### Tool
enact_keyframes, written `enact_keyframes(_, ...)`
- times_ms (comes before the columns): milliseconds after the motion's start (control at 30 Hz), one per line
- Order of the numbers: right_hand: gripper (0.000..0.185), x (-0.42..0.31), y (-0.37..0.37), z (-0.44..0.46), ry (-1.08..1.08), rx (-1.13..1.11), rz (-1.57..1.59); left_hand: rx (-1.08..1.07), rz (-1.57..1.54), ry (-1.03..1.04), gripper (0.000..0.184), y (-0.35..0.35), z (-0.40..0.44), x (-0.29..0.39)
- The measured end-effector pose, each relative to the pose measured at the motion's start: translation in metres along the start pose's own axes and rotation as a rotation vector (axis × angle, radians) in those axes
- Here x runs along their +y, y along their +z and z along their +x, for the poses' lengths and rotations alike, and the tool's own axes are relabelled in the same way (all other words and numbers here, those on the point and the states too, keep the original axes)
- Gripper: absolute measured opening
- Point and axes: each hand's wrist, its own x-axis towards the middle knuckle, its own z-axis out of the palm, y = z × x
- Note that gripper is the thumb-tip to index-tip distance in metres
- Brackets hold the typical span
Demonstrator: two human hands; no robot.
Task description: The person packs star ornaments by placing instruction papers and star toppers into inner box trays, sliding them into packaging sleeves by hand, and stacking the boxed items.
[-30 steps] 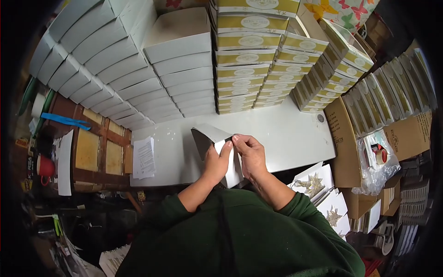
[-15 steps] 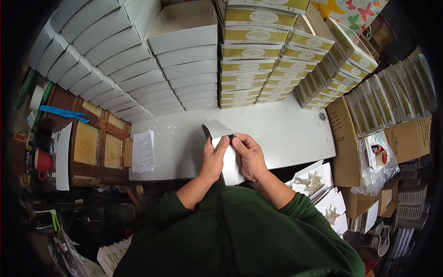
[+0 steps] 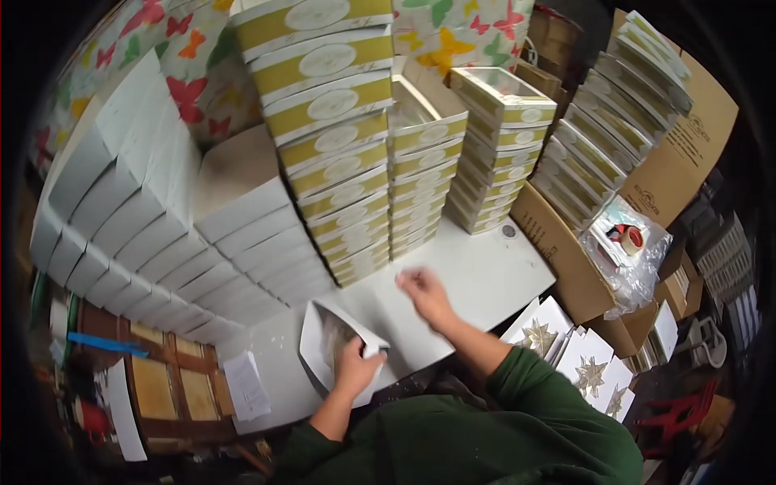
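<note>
Over the near part of the table, a white folded card piece stands tilted, with a brownish, shiny patch showing inside its fold; what that patch is I cannot make out. My left hand grips the right side of this piece, thumb and fingers closed round its edge. Off to the right, apart from the card, my right hand hangs above the table. Motion blurs its fingers, which look curled, and whether anything is between them is unclear.
Stacked plain white boxes and gold-labelled boxes line the table's back. Paper sheets lie at left. On the right are white cards with gold stars, a cardboard carton and a plastic bag holding a tape roll.
My right hand has let go of the white card piece and moved away to the right. My left hand still holds the piece, now opened wider. The view has turned right.
</note>
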Motion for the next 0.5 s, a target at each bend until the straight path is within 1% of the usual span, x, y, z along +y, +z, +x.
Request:
enact_keyframes(33, 0.03, -0.033, -0.018, 0.03, -0.33, 0.174, -0.28, -0.032, 0.111, 0.052, 0.036, 0.016, -0.002, -0.015)
enact_keyframes(67, 0.031, -0.075, -0.035, 0.062, -0.663, 0.372, -0.376, -0.103, 0.271, 0.021, 0.033, 0.028, -0.007, -0.026)
enact_keyframes(100, 0.032, -0.121, -0.051, 0.091, -0.833, 0.44, -0.436, -0.169, 0.432, -0.012, 0.031, 0.039, -0.012, -0.037)
enact_keyframes(133, 0.031, -0.163, -0.063, 0.12, -0.983, 0.462, -0.44, -0.166, 0.437, -0.008, 0.031, 0.054, -0.017, -0.062)
enact_keyframes(167, 0.03, -0.198, -0.067, 0.141, -0.927, 0.427, -0.475, -0.108, 0.524, 0.196, 0.03, 0.069, -0.021, -0.085)
enact_keyframes(200, 0.032, -0.232, -0.069, 0.164, -0.808, 0.326, -0.529, -0.047, 0.605, 0.398, 0.03, 0.083, -0.019, -0.108)
enact_keyframes(233, 0.03, -0.249, -0.066, 0.197, -0.664, 0.24, -0.632, -0.045, 0.611, 0.396, 0.03, 0.089, -0.013, -0.108)
enact_keyframes(267, 0.029, -0.267, -0.059, 0.225, -0.518, 0.15, -0.728, -0.089, 0.656, 0.362, 0.03, 0.094, -0.008, -0.108)
enact_keyframes(300, 0.033, -0.28, -0.05, 0.252, -0.487, 0.066, -0.889, -0.13, 0.702, 0.325, 0.031, 0.098, -0.003, -0.107)
enact_keyframes(367, 0.041, -0.278, -0.028, 0.289, -0.18, -0.138, -0.508, -0.21, 0.8, 0.237, 0.033, 0.099, 0.003, -0.109)
enact_keyframes(400, 0.041, -0.279, -0.025, 0.3, -0.184, -0.153, -0.493, -0.181, 0.798, 0.257, 0.037, 0.102, 0.012, -0.119)
enact_keyframes(433, 0.041, -0.28, -0.022, 0.308, -0.197, -0.218, -0.454, -0.152, 0.793, 0.275, 0.041, 0.103, 0.018, -0.123)
enact_keyframes(467, 0.04, -0.279, -0.018, 0.314, -0.206, -0.285, -0.419, -0.146, 0.796, 0.255, 0.041, 0.101, 0.021, -0.129)
enact_keyframes(500, 0.04, -0.275, -0.013, 0.316, -0.208, -0.354, -0.386, -0.174, 0.705, 0.208, 0.047, 0.096, 0.023, -0.128)
